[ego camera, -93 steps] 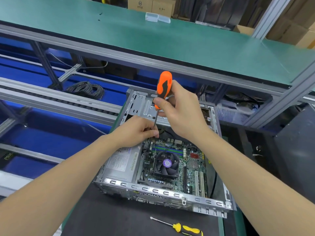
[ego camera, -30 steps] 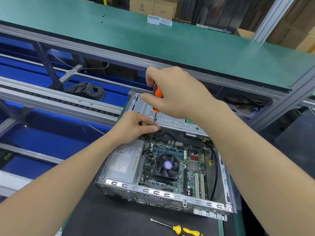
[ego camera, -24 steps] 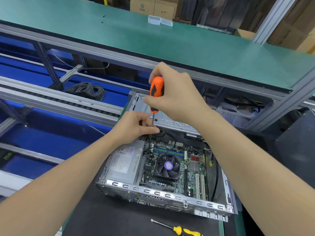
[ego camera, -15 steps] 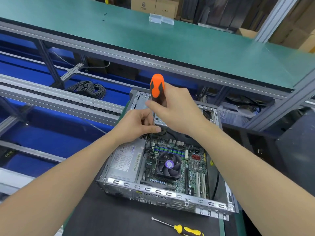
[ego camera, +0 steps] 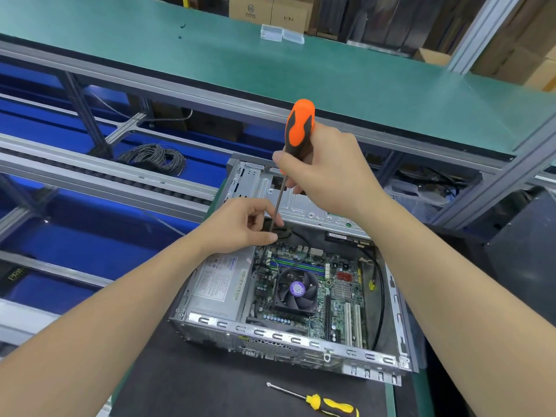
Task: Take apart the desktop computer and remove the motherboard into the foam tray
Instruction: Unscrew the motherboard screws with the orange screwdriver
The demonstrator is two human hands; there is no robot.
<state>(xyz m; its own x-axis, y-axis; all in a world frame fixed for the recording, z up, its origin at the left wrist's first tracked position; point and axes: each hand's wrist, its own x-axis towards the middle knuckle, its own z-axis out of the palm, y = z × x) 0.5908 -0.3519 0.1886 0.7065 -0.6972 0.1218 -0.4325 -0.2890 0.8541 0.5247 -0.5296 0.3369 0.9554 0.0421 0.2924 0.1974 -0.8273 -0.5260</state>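
Here your right hand [ego camera: 328, 176] is closed around the orange screwdriver [ego camera: 298, 130], nearly upright, so the tip goes straight down at the far left corner of the motherboard [ego camera: 337, 284]. Your left hand [ego camera: 243, 225] pinches the shaft low to steady it (the tip and screw are hidden behind your fingers). The board sits in the case [ego camera: 301, 341] on the bench [ego camera: 180, 380], with the fan [ego camera: 296, 291] on it. The power supply [ego camera: 219, 284] and a black cable [ego camera: 380, 296] crowd it. No foam tray is visible.
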